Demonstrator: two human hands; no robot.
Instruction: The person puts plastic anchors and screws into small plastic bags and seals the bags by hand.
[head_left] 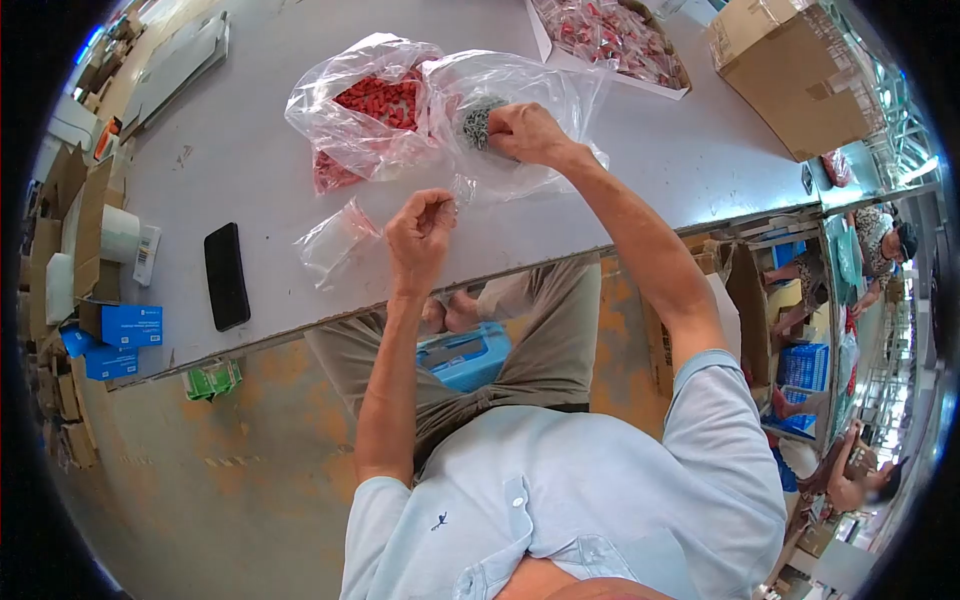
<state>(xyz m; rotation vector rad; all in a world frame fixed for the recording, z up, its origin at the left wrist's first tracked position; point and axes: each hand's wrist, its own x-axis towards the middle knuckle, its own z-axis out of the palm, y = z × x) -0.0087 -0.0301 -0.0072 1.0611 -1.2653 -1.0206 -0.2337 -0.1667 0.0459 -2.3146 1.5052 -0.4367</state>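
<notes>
My right hand (525, 133) reaches into an open clear bag (540, 80), its bent fingers at a pile of small grey metal pieces (480, 122). Beside it lies another clear bag (345, 95) with many small red pieces (385, 102). My left hand (422, 235) is raised near the table edge, fingers curled together; whatever is between them is too small to make out. A small clear bag (340, 240) lies flat just left of it.
A black phone (227, 277) lies on the grey table (290, 290). Blue boxes (130, 326) and an open carton (92, 225) stand at the left. Behind are a tray of red packets (610, 40) and a cardboard box (795, 75). Other people sit at the far right.
</notes>
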